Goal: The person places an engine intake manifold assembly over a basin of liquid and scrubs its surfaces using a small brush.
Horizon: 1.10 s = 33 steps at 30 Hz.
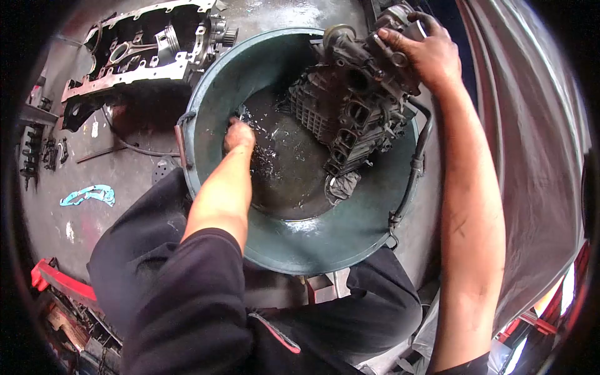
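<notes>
A dark, grimy intake manifold (350,106) leans tilted inside a large green tub (212,94), its row of ports facing me. My right hand (434,59) is closed around the upper end of the manifold, over the tub's far right rim. Down in the tub, my left hand (239,135) is a closed fist close to the dark liquid (284,172) at the bottom. Something dark shows just beyond its fingers, too hidden to name. Bright specks float or reflect near that hand.
An engine block (128,75) with a connecting rod and piston (140,50) lies at upper left. A blue gasket-like piece (87,195) and a thin rod (100,154) are on the floor. Grey sheeting (525,125) hangs at right. A red tool tray (62,279) stands lower left.
</notes>
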Available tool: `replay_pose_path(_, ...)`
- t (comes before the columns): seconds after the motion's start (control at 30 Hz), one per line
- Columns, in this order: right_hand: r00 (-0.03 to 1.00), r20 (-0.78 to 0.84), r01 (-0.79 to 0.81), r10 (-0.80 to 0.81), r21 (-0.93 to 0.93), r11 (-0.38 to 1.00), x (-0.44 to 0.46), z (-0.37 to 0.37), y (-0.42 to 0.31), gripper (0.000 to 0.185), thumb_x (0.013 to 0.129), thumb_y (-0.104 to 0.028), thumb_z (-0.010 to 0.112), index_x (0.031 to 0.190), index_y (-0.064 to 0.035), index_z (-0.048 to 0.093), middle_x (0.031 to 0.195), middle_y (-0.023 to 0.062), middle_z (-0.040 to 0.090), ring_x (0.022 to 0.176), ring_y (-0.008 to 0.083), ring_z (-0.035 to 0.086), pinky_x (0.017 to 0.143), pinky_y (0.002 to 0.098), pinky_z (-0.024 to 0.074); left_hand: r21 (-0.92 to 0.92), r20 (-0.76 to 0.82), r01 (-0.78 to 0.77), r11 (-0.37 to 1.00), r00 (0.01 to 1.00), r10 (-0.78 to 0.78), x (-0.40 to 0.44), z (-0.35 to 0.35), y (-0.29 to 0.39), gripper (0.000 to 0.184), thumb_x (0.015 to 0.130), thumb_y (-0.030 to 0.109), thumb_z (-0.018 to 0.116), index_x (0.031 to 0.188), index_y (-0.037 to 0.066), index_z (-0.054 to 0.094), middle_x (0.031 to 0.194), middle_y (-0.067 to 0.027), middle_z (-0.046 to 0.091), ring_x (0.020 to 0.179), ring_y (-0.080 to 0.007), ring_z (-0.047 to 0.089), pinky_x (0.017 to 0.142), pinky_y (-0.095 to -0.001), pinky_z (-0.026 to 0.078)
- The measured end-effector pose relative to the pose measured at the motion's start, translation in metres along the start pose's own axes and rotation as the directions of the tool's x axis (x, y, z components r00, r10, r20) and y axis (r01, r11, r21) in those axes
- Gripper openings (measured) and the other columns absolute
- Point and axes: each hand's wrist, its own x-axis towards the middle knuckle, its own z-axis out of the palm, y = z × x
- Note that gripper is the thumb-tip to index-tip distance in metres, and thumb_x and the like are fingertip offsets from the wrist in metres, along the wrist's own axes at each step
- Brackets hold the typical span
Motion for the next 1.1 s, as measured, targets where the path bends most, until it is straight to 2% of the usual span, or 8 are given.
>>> replay_pose_path(0.1, 0.998, -0.031, -0.045, 0.045, 0.005, 0.999, -0.015, -0.006, -0.016, 0.080, 0.065, -0.058, 0.082, 0.128, -0.0152, 0.060, 0.128, 0.0190, 0.058, 0.119, 0.0333, 0.055, 0.102, 0.0431, 0.0442, 0.277, 0.350, -0.250, 0.928, 0.925, 0.145, -0.005, 0.014, -0.010, 0.037, 0.085, 0.018, 0.060, 0.116, -0.002, 0.066, 0.132, -0.0178, 0.059, 0.122, -0.0292, 0.058, 0.103, -0.0392, 0.046)
replay_pose_path(0.3, 0.988, 0.015, -0.153, 0.153, 0.017, 0.988, -0.031, -0.032, -0.038, 0.084, 0.068, -0.052, 0.081, 0.133, -0.0061, 0.053, 0.130, 0.0217, 0.052, 0.124, 0.0376, 0.046, 0.105, 0.0453, 0.0398, 0.162, 0.208, -0.209, 0.964, 0.963, 0.174, -0.114, -0.006, 0.015, 0.031, 0.084, 0.010, 0.060, 0.113, 0.002, 0.066, 0.116, -0.0220, 0.066, 0.114, -0.0336, 0.062, 0.097, -0.0400, 0.051)
replay_pose_path(0.37, 0.986, 0.059, -0.161, 0.159, 0.033, 0.986, -0.029, -0.030, -0.033, 0.087, 0.068, -0.053, 0.081, 0.134, -0.0043, 0.052, 0.133, 0.0218, 0.051, 0.125, 0.0386, 0.045, 0.106, 0.0451, 0.0393, -0.109, 0.160, -0.151, 0.983, 0.973, 0.167, -0.171, -0.044, 0.022, 0.032, 0.086, 0.011, 0.056, 0.116, 0.004, 0.065, 0.116, -0.0224, 0.066, 0.111, -0.0347, 0.064, 0.094, -0.0418, 0.052)
replay_pose_path(0.4, 0.987, 0.048, -0.153, 0.152, 0.030, 0.988, -0.030, -0.029, -0.032, 0.087, 0.068, -0.053, 0.081, 0.134, -0.0041, 0.052, 0.133, 0.0218, 0.051, 0.125, 0.0386, 0.045, 0.106, 0.0449, 0.0393, -0.178, 0.038, -0.333, 0.926, 0.938, 0.344, -0.161, -0.022, 0.002, 0.032, 0.088, 0.013, 0.054, 0.118, 0.006, 0.064, 0.115, -0.0228, 0.066, 0.108, -0.0367, 0.064, 0.093, -0.0434, 0.052)
replay_pose_path(0.6, 0.982, 0.062, -0.177, 0.176, 0.018, 0.984, -0.035, -0.037, -0.041, 0.088, 0.068, -0.053, 0.082, 0.135, -0.0046, 0.052, 0.133, 0.0208, 0.051, 0.125, 0.0367, 0.045, 0.105, 0.0434, 0.0402, -0.187, -0.023, -0.350, 0.918, 0.936, 0.352, -0.211, -0.045, 0.008, 0.029, 0.089, 0.018, 0.060, 0.111, 0.000, 0.061, 0.106, -0.0269, 0.066, 0.105, -0.0416, 0.063, 0.091, -0.0469, 0.050)
replay_pose_path(0.73, 0.981, 0.058, -0.187, 0.186, 0.010, 0.982, -0.029, -0.030, -0.036, 0.086, 0.067, -0.053, 0.082, 0.134, -0.0067, 0.054, 0.131, 0.0200, 0.052, 0.124, 0.0359, 0.046, 0.105, 0.0430, 0.0410, -0.494, 0.029, -0.250, 0.833, 0.952, 0.303, -0.194, -0.039, 0.002, 0.028, 0.090, 0.021, 0.059, 0.106, -0.002, 0.061, 0.101, -0.0274, 0.066, 0.102, -0.0440, 0.062, 0.087, -0.0492, 0.048)
replay_pose_path(0.83, 0.982, 0.044, -0.183, 0.182, 0.017, 0.983, -0.026, -0.025, -0.036, 0.083, 0.067, -0.052, 0.083, 0.132, -0.0083, 0.055, 0.130, 0.0198, 0.054, 0.123, 0.0355, 0.048, 0.104, 0.0430, 0.0416, -0.308, -0.118, -0.452, 0.837, 0.891, 0.437, -0.185, -0.043, -0.001, 0.028, 0.093, 0.024, 0.057, 0.101, -0.002, 0.063, 0.100, -0.0266, 0.066, 0.098, -0.0439, 0.063, 0.084, -0.0495, 0.048)
replay_pose_path(1.1, 0.985, 0.016, -0.170, 0.170, 0.045, 0.984, -0.018, -0.019, -0.035, 0.078, 0.065, -0.049, 0.086, 0.127, -0.0108, 0.060, 0.130, 0.0211, 0.056, 0.122, 0.0351, 0.052, 0.102, 0.0435, 0.0445, -0.305, 0.025, -0.529, 0.792, 0.827, 0.561, -0.217, -0.088, 0.046, 0.037, 0.099, 0.034, 0.047, 0.092, 0.003, 0.065, 0.090, -0.0245, 0.067, 0.091, -0.0441, 0.064, 0.080, -0.0536, 0.049)
